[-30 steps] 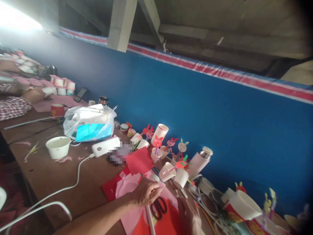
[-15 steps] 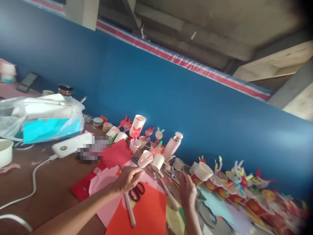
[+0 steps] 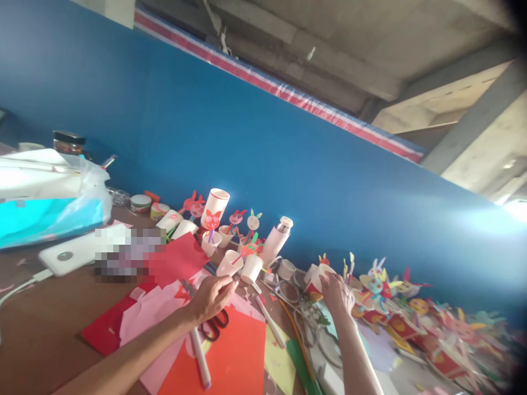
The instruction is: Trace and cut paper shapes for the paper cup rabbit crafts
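**Two bare hands work over cut paper on a crowded tabletop [image 3: 41, 323].**

The right hand [image 3: 336, 296] clenches a white paper cup with red print [image 3: 315, 286], close beside a row of paper rabbit figures [image 3: 374, 284]. The left hand [image 3: 212, 299] hangs curled above a pink paper sheet [image 3: 148, 323] and an orange-red paper sheet [image 3: 214, 356]; whether its grip holds anything is too small to tell. Black-handled scissors [image 3: 214, 329] lie just beneath it, next to a white marker [image 3: 200, 356]. A tilted white cup [image 3: 229, 263] sits just beyond its fingertips [image 3: 234, 283].
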Tool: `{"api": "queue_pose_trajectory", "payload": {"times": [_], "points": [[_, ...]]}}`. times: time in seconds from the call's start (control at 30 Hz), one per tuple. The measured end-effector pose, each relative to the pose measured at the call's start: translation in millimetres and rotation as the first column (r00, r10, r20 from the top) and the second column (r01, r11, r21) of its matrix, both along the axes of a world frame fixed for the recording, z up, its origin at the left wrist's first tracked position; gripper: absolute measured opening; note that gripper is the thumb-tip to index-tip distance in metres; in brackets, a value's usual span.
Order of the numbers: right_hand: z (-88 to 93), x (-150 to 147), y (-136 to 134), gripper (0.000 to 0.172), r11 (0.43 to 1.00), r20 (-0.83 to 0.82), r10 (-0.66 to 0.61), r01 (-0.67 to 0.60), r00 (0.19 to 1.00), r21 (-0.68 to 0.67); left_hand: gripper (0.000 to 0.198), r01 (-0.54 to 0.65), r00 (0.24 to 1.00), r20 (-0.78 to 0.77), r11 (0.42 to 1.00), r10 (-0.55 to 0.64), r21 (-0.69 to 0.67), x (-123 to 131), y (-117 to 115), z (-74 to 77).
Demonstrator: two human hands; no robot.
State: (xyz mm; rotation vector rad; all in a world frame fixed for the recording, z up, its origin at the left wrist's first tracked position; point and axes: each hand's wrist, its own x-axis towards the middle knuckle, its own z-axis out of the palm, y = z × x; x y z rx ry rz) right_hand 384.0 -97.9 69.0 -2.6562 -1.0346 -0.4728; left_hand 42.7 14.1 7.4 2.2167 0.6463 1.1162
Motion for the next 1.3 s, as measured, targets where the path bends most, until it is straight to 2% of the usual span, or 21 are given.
{"api": "queue_pose_trajectory", "payload": {"times": [0.17,0.4,0.7,0.83,1.0,1.13,1.3], "points": [[-1.4,5,9,0.032,0.992,-0.038,-0.061,0.056,0.997,-0.114,0.034,0.002,1.0,-0.01,1.0,-0.003,-0.026,-6,1,-4.1],[7.6,-8,9,0.029,0.979,-0.07,-0.051,0.036,0.996,-0.199,0.034,0.021,1.0,-0.017,0.998,-0.022,-0.054,-10,1,-3.0],[35.6,-31,1,0.028,0.991,0.039,0.004,0.002,0.999,-0.136,0.034,0.003,1.0,-0.015,0.998,-0.003,-0.056,-9,-2,-7.4],[49.3,-42,-6,0.033,0.995,0.102,0.015,-0.005,0.995,-0.101,0.036,0.022,1.0,-0.013,0.998,-0.022,-0.061,-8,-2,-7.8],[47.0,-45,-7,0.032,0.995,0.134,0.013,0.0,0.991,-0.101,0.034,0.065,0.997,-0.025,0.995,-0.068,-0.081,-8,-6,-8.3],[42.2,-36,-7,0.029,0.996,0.134,-0.005,0.017,0.991,-0.091,0.033,0.073,0.997,-0.023,0.994,-0.076,-0.082,-9,-8,-8.9],[46.1,-26,-11,0.03,0.996,0.113,-0.043,0.051,0.993,-0.067,0.033,0.067,0.997,-0.024,0.994,-0.069,-0.084,-7,-7,-10.3]]}}
